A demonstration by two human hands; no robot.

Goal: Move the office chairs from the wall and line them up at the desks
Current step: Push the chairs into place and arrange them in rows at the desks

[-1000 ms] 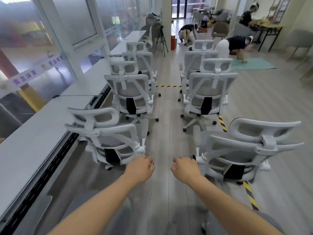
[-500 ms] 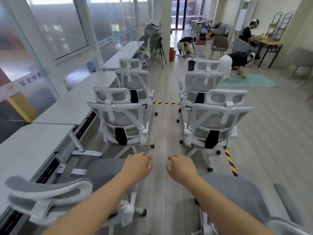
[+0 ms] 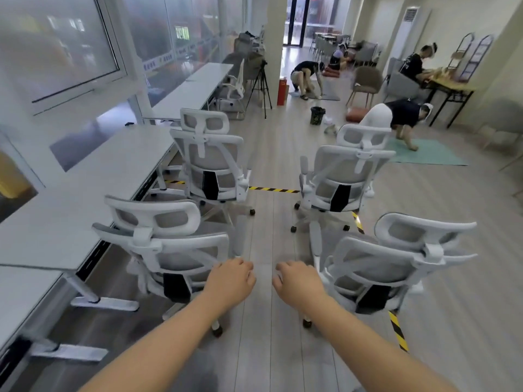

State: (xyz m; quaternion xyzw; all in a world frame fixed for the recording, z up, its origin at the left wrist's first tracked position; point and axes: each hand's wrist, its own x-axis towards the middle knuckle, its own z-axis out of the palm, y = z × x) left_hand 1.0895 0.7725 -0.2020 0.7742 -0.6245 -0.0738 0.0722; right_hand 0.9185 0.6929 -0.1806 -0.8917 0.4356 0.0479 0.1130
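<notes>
Four white mesh office chairs stand in two rows with an aisle between them. The near left chair (image 3: 167, 250) and far left chair (image 3: 210, 165) face the white desks (image 3: 93, 182) along the windows. On the other side, out on the open floor, are the near right chair (image 3: 396, 261) and far right chair (image 3: 345, 171). My left hand (image 3: 230, 281) and right hand (image 3: 297, 281) reach forward over the aisle between the two near chairs. Their fingers are loosely curled, and they hold and touch nothing.
Yellow-black floor tape (image 3: 271, 189) crosses the aisle and runs under the right chairs. A tripod (image 3: 261, 89), a red cylinder (image 3: 281, 91) and a small bin (image 3: 317, 115) stand further on. Several people (image 3: 396, 117) crouch or work at the back right, one on a green mat (image 3: 424, 154).
The view has moved forward along the aisle, past the nearest pair of chairs. Both hands stay held out in front, holding nothing.
</notes>
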